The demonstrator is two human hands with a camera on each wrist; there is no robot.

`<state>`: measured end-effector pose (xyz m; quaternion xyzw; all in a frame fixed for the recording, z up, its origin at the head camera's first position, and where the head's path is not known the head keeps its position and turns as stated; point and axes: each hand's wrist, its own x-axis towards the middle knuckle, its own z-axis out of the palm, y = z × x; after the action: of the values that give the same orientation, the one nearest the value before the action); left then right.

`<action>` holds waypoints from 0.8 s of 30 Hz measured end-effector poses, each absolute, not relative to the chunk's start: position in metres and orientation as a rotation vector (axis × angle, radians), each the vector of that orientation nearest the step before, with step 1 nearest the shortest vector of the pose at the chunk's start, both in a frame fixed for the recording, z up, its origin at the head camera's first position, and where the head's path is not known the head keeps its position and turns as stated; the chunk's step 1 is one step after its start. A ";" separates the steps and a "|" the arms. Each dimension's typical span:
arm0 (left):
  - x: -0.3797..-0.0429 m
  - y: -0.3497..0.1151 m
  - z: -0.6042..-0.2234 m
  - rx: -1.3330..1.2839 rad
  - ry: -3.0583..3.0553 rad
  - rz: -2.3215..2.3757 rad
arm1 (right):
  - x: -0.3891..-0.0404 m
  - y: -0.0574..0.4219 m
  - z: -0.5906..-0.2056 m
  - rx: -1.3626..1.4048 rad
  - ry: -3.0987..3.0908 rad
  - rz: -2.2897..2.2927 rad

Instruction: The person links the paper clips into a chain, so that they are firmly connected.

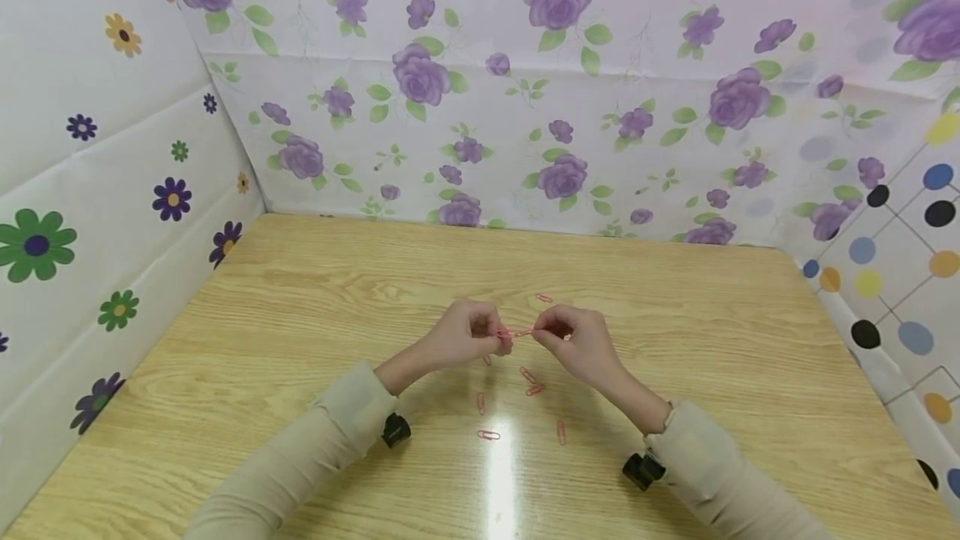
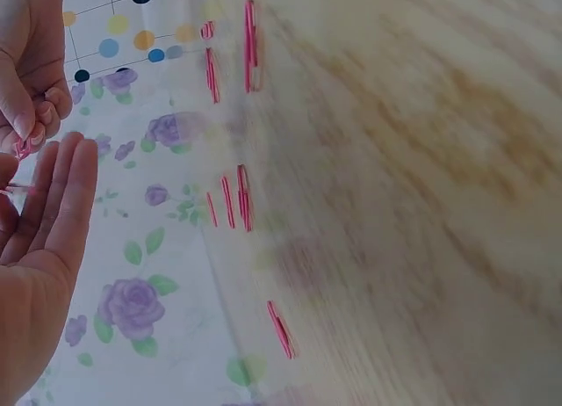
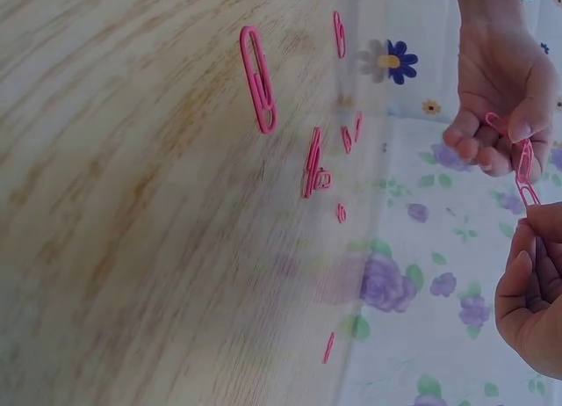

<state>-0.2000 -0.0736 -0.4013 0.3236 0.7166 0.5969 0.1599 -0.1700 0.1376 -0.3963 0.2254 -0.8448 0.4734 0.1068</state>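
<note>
Above the middle of the table, my left hand (image 1: 463, 333) pinches pink paper clips between thumb and index finger. Facing it, my right hand (image 1: 587, 344) pinches the other end of the linked clips (image 1: 519, 332). The right wrist view shows clips hooked together (image 3: 525, 167) stretching from one hand to the other, with one clip end (image 3: 493, 120) sticking out past the left thumb. The other fingers of the left hand (image 2: 48, 230) are fairly straight in its wrist view. Parts of the held clips are hidden by the fingertips.
Several loose pink paper clips lie on the wooden table (image 1: 300, 340) below the hands, among them one near the front (image 1: 488, 435) and one farther back (image 1: 543, 298). A flowered cloth (image 1: 487, 140) stands behind the table, with patterned sheets at both sides.
</note>
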 end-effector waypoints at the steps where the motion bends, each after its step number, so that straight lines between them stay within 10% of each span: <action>1: -0.200 -0.074 -0.401 0.914 2.024 1.711 | -0.170 0.138 -0.396 0.663 -2.491 1.395; 24: -0.189 -0.064 -0.377 0.878 2.022 1.557 | -0.170 0.136 -0.395 0.669 -2.499 1.366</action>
<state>-0.1888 -0.0644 -0.3774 0.3175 0.7310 0.5628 0.2194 -0.1704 0.1364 -0.3955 0.2274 -0.8491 0.4644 0.1079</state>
